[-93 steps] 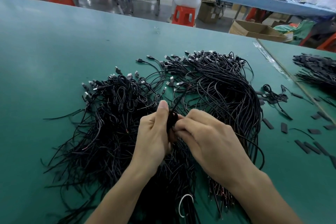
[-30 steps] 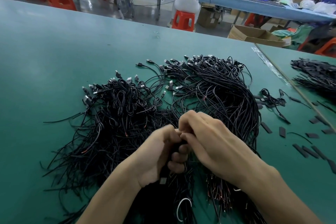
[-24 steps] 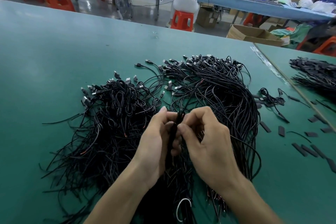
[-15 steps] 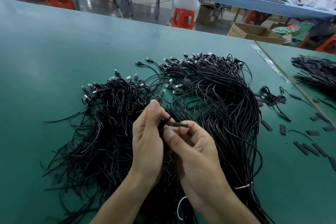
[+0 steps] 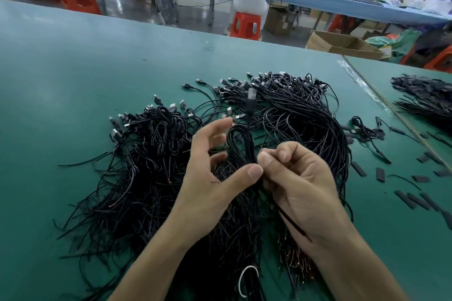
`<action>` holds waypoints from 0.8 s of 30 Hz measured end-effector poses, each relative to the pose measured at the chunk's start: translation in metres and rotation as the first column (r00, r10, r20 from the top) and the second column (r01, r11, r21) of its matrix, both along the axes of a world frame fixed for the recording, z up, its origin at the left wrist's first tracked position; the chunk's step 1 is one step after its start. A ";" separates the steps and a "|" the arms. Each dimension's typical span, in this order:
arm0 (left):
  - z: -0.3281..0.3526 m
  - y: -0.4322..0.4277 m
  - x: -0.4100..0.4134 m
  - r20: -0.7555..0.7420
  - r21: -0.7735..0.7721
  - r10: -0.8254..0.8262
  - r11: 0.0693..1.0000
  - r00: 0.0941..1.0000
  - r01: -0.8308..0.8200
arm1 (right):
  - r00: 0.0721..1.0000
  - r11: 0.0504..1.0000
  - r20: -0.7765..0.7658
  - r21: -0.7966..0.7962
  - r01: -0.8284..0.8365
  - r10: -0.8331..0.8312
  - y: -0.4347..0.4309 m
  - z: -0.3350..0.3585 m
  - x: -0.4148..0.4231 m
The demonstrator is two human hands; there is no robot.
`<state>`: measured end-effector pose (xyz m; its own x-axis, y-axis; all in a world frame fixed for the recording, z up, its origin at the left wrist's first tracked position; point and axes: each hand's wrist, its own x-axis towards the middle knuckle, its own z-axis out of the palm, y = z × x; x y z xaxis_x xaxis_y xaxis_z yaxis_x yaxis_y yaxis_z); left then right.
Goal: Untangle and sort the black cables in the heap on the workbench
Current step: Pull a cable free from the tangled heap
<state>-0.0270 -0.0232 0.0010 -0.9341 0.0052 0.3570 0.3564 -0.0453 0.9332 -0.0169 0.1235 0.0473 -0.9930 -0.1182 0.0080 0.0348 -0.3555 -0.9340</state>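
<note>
Across the green workbench [image 5: 73,80] sprawled the heap of black cables [image 5: 151,178], plug ends fanned toward the far side, bare ends toward the person. Above its middle, the left hand [image 5: 210,178] held a folded cable [image 5: 238,144] under its thumb, the other fingers loosely spread behind the loop. The right hand [image 5: 300,186], fingers curled, pinched the same cable just beside that thumb, a strand running down across its palm. The cable's plug [image 5: 251,95] stood upright above the loop, blurred. Short black strips [image 5: 358,168] lay scattered to the right.
</note>
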 end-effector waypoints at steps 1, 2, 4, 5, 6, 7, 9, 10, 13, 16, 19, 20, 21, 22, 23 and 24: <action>-0.001 -0.002 -0.002 0.037 -0.030 0.009 1.000 0.999 -0.008 | 0.999 0.999 -0.039 0.035 0.006 -0.004 0.002 0.001 -0.001; -0.001 -0.004 -0.003 0.057 -0.046 0.004 0.999 0.998 -0.001 | 0.997 0.998 -0.074 0.066 0.013 -0.008 0.003 0.002 -0.002; -0.002 -0.006 -0.004 0.045 -0.087 -0.004 0.996 0.999 0.008 | 0.991 0.987 -0.134 0.152 0.048 -0.028 0.003 -0.001 -0.003; -0.002 -0.007 -0.004 0.031 -0.122 0.008 0.993 0.999 -0.004 | 0.987 0.978 -0.156 0.197 0.069 -0.038 0.002 -0.003 -0.003; -0.002 -0.008 -0.003 0.028 -0.149 0.026 0.989 0.999 -0.022 | 0.984 0.969 -0.174 0.231 0.082 -0.042 0.001 -0.005 -0.003; -0.003 -0.008 -0.003 0.032 -0.167 0.050 0.985 0.998 -0.044 | 0.981 0.961 -0.190 0.262 0.090 -0.040 0.000 -0.008 -0.003; -0.004 -0.006 0.000 0.061 -0.164 0.087 0.983 0.994 -0.076 | 0.976 0.941 -0.212 0.320 0.112 -0.044 -0.003 -0.012 -0.003; -0.006 -0.005 0.001 0.072 -0.150 0.087 0.986 0.994 -0.076 | 0.975 0.934 -0.218 0.337 0.122 -0.049 -0.004 -0.014 -0.003; -0.007 -0.003 0.001 0.002 -0.098 0.059 0.994 0.998 -0.058 | 0.976 0.934 -0.210 0.334 0.130 -0.061 -0.007 -0.023 -0.002; -0.003 -0.002 -0.001 -0.046 -0.089 0.102 0.990 0.994 -0.106 | 0.982 0.942 -0.174 0.310 0.125 -0.073 -0.008 -0.029 0.000; 0.003 -0.002 0.000 0.107 0.178 -0.080 0.982 0.991 0.060 | 0.986 0.952 -0.151 0.287 0.109 -0.067 -0.005 -0.031 0.001; 0.005 -0.004 0.000 0.145 0.270 -0.145 0.957 0.979 0.101 | 0.988 0.954 -0.145 0.284 0.092 -0.053 -0.004 -0.031 0.001; 0.006 -0.006 0.001 0.155 0.304 -0.161 0.946 0.975 0.108 | 0.990 0.957 -0.134 0.281 0.076 -0.039 -0.004 -0.031 0.001; 0.008 -0.007 0.002 0.145 0.290 -0.156 0.951 0.977 0.109 | 0.992 0.960 -0.120 0.273 0.064 -0.032 -0.004 -0.032 0.001; 0.009 -0.006 0.002 0.121 0.250 -0.152 0.961 0.981 0.118 | 0.994 0.966 -0.101 0.254 0.055 -0.031 -0.005 -0.033 0.000; 0.009 -0.005 0.004 0.092 0.213 -0.159 0.967 0.983 0.136 | 0.997 0.973 -0.075 0.223 0.051 -0.035 -0.005 -0.035 0.000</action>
<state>-0.0232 -0.0277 0.0103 -0.9614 0.0831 0.2624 0.2295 -0.2844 0.9308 -0.0166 0.1186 0.0128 -0.9951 -0.0820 0.0555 -0.0440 -0.1360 -0.9897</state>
